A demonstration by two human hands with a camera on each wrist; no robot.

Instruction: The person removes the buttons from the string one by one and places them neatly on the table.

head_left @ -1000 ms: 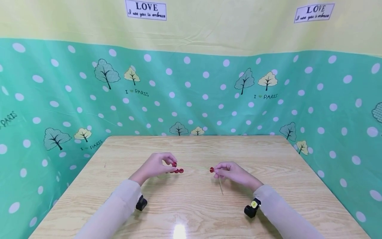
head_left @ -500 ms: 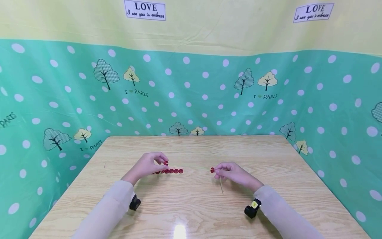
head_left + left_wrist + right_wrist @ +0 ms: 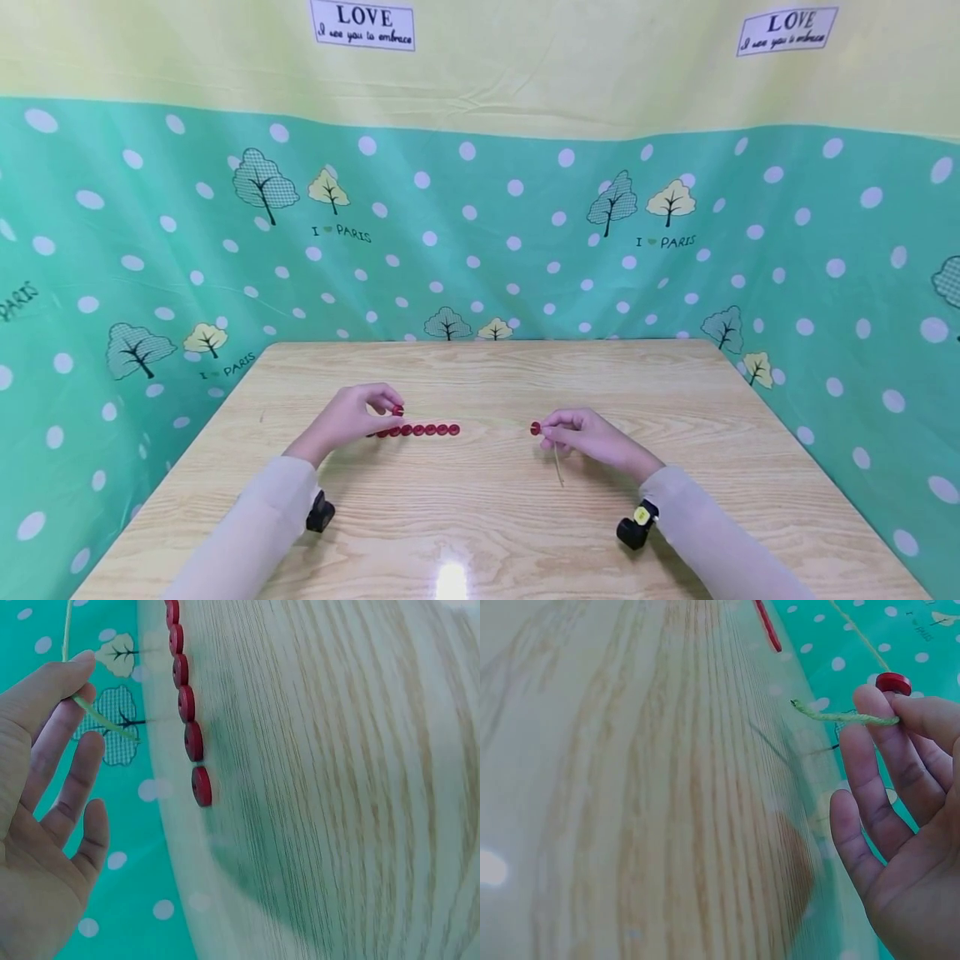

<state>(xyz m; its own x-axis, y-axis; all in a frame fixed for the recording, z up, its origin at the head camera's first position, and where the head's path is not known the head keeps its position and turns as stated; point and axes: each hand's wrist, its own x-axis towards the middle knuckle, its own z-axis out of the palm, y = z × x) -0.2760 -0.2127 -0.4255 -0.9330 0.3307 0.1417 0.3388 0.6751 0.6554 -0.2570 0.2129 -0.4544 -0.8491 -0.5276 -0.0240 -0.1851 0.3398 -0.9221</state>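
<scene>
My left hand (image 3: 358, 413) pinches a thin light-green string (image 3: 107, 722) between thumb and index finger, and a short end sticks out past them. A red button (image 3: 397, 410) shows at these fingertips in the head view; the left wrist view does not show it. Across from it, my right hand (image 3: 588, 435) pinches the same string near its other end, which dangles below the fingers. Another red button (image 3: 894, 683) sits on the string right at the right fingertips. The string runs slightly slack between both hands, above the table.
On the wood-grain table (image 3: 480, 508) lies a straight row of several red buttons (image 3: 431, 430), its left end partly behind my left hand. A green dotted curtain (image 3: 480, 233) hangs along the table's back and sides.
My left hand has moved steadily left with the string and the button at its fingertips, uncovering more of the row. The right hand has stayed almost still.
</scene>
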